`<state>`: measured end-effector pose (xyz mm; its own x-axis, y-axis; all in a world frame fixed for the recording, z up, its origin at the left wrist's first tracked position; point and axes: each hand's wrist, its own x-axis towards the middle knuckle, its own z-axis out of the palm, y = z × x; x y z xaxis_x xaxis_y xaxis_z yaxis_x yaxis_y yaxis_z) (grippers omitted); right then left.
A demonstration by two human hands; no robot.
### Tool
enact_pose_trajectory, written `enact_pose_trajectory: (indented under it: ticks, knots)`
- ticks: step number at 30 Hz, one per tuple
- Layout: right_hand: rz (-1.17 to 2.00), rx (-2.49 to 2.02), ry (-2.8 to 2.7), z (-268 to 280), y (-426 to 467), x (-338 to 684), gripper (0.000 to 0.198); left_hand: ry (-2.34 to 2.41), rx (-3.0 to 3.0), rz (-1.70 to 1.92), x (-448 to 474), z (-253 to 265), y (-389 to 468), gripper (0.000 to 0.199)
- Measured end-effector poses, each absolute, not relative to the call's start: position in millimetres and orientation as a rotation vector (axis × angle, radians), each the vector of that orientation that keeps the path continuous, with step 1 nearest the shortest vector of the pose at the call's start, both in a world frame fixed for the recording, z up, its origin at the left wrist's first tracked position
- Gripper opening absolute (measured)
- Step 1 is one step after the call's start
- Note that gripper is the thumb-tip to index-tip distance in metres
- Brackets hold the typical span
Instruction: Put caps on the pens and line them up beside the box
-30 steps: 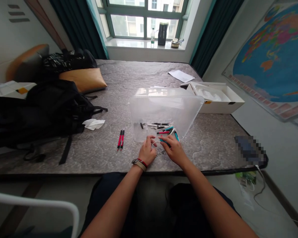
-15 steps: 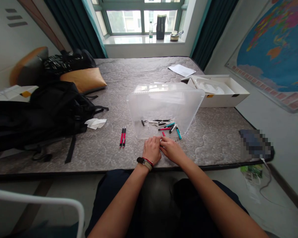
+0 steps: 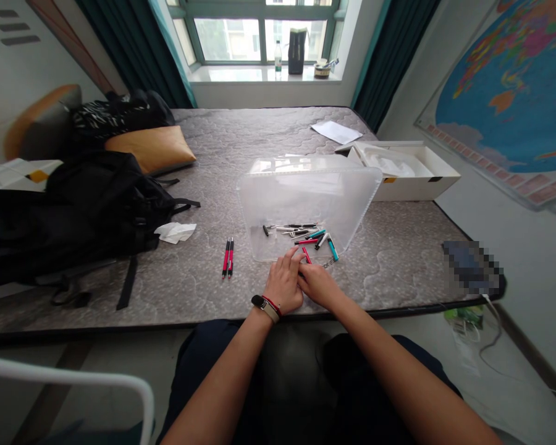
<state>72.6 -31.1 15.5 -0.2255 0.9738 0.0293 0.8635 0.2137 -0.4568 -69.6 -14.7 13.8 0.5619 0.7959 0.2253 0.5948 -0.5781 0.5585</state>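
My left hand (image 3: 283, 281) and my right hand (image 3: 320, 284) meet on the bed's near side, at the front edge of a clear plastic bin (image 3: 306, 191). The left fingers are stretched forward and slightly apart, their tips by the bin's edge. My right hand is closed against the left; whatever it holds is hidden. Just beyond its knuckles shows a short red pen part (image 3: 306, 255). Inside the bin lie several black, white and teal pens and pen parts (image 3: 301, 228). To the left, two red and black pens (image 3: 227, 258) lie side by side.
A crumpled tissue (image 3: 176, 232) lies by a black backpack (image 3: 92, 216) on the left. Behind that rests an orange cushion (image 3: 152, 149). An open white box (image 3: 412, 185) stands right of the bin, with a paper sheet (image 3: 337, 131) beyond. A blurred-out device (image 3: 472, 269) sits at the right corner.
My left fingers have straightened from a curl and reach a little farther forward. More of the red part shows above my right hand. The camera view has shifted slightly.
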Motion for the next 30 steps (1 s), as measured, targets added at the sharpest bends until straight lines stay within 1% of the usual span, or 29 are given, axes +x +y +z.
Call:
enact_pose_trajectory:
  ticks: [3, 5, 7, 9, 10, 11, 14, 19, 24, 30]
  knots:
    - [0.496, -1.761, -2.092, 14, -29, 72, 0.018, 1.131, 2.351, 0.727, -70, 19, -15, 0.075]
    - [0.493, -1.751, -1.966, 14, -26, 74, 0.018, 1.186, 2.279, 0.882, -71, 21, -13, 0.072]
    - [0.507, -1.726, -1.792, 13, -23, 77, 0.019, 1.273, 2.072, 1.092, -72, 19, -7, 0.063]
    - [0.533, -1.699, -1.612, 13, -20, 78, 0.022, 1.338, 1.691, 1.238, -73, 14, 1, 0.049]
    - [0.545, -1.684, -1.543, 13, -20, 77, 0.022, 1.334, 1.464, 1.246, -74, 11, 5, 0.045]
    - [0.553, -1.667, -1.499, 12, -20, 76, 0.023, 1.291, 1.247, 1.204, -74, 8, 9, 0.044]
    - [0.556, -1.618, -1.500, 10, -23, 66, 0.023, 1.103, 0.833, 1.042, -73, 2, 15, 0.052]
    - [0.541, -1.528, -1.573, 6, -27, 53, 0.022, 1.074, 0.733, 1.047, -77, 1, 16, 0.048]
    - [0.505, -1.428, -1.661, 9, -22, 59, 0.023, 1.075, 0.780, 1.075, -82, 1, 18, 0.050]
    - [0.593, -1.465, -1.568, 10, -22, 67, 0.016, 1.018, 0.879, 1.088, -77, 5, 17, 0.049]
